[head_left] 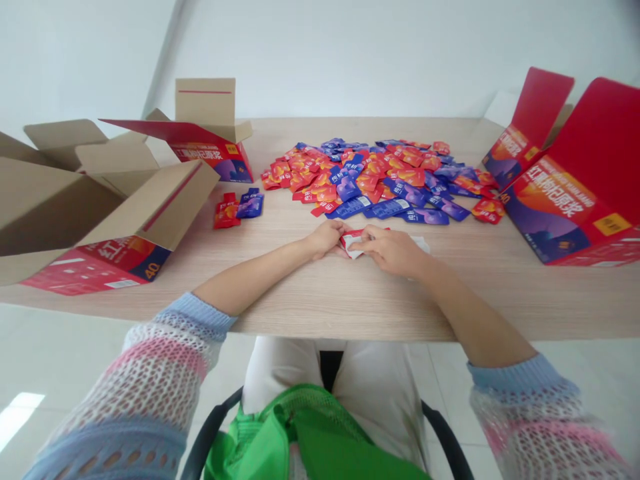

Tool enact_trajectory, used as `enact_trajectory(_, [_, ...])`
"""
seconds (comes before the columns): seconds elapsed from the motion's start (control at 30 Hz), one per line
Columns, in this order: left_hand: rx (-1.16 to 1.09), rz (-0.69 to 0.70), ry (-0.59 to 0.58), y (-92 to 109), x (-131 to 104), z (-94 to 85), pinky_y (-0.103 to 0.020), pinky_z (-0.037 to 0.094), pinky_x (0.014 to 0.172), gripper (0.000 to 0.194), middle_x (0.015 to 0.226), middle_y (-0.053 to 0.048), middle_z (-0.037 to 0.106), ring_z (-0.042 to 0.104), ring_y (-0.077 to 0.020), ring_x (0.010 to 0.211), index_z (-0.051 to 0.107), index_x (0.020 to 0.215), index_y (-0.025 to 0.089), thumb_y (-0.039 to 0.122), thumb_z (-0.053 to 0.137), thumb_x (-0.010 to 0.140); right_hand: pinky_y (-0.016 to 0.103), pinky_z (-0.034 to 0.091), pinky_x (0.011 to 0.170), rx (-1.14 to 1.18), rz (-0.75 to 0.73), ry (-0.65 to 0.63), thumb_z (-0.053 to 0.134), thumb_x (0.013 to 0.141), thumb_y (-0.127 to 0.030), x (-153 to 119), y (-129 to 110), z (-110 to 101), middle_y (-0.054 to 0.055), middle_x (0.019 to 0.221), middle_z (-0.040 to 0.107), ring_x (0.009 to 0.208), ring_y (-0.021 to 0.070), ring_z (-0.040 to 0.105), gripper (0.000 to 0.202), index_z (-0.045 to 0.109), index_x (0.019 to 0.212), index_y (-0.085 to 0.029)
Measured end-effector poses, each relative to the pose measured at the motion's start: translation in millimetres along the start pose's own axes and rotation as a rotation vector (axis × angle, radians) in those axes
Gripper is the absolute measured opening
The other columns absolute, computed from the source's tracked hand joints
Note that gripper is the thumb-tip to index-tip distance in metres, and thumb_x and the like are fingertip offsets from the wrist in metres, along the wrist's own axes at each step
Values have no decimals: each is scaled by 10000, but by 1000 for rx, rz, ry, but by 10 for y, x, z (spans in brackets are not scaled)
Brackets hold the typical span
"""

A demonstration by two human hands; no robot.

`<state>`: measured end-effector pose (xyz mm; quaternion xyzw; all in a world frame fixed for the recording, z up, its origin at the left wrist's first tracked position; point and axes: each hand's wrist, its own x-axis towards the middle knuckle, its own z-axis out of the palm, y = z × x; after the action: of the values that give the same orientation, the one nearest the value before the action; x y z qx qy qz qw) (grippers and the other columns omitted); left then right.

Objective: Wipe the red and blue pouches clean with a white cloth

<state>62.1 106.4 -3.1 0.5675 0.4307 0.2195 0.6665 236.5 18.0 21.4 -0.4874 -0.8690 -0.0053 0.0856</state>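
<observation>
A plain white wall (350,53) is broken at left by a slanting grey edge (163,60). Before it, a pale wood-grain table (310,303) is seen. Below, black chair armrests (210,430) are flanked by light floor tiles (447,383); a bright patch of light (20,413) is cast at far left.

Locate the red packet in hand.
In the head view's centre, the red packet is between left hand and right hand, nearer than the sachet pile.
</observation>
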Motion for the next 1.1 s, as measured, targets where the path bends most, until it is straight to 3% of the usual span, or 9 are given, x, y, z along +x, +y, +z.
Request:
enact_trajectory(0.2, [9,6,15,-4,-19,3,-287,586,567,287,669,-49,662,652,-137,544,590,959,103,73,304,973,283,417,747,32,81,-43,508,904,-182,-151,480,20,60,1060,616,907,193,585,383,695,1201,-335])
enact_trajectory(0.37, [-7,-33,93,-16,-27,37,-273,580,551,241,642,-41,661,663,-148,535,615,971,109,100,375,946,316,434,696,-134,404,1,545,894,-227,-251,726,-50,72,1029,648,853,218,613,351,705,1183,-345])
enact_trajectory(0.47, [20,-19,173,-38,-21,65,-237,549,497,227,633,-31,656,645,-143,516,628,919,112,65,409,885,312,439,668,-120,463,194,531,910,-248,-216,644,-110,53,1081,658,885,216,626,329,711,1170,-336])
enact_trajectory(0.6, [43,14,208,-57,-3,81,-198,504,466,235,586,-20,628,595,-123,484,616,783,114,4,409,800,310,474,794,83,244,420,496,941,-232,-78,331,-50,30,1133,673,976,187,625,334,693,1203,-297])
enact_trajectory(0.73, [22,-16,170,-9,-22,30,-195,487,458,255,562,-9,624,581,-123,462,623,787,124,-18,417,739,335,467,890,148,19,368,501,938,-212,52,-25,125,29,1163,686,1038,194,610,317,707,1168,-288])
enact_trajectory(0.83, [0,-81,72,51,-55,-29,-223,501,461,249,583,-29,644,600,-141,467,630,796,122,-5,422,747,337,470,868,139,48,322,514,913,-190,87,-148,157,26,1165,683,1015,199,613,315,725,1123,-294])
enact_trajectory(0.93, [33,-76,58,59,-66,-29,-232,508,474,235,582,-28,638,596,-138,461,626,797,123,10,420,791,322,475,811,145,103,220,555,900,-247,57,-86,81,4,1165,683,979,195,626,287,727,1115,-328])
enact_trajectory(1.1, [97,62,235,-103,-26,74,-191,461,450,236,558,14,592,551,-111,436,608,806,148,67,400,883,320,480,811,100,242,126,529,917,-248,-11,184,28,2,1215,677,1032,205,628,323,703,1173,-342])
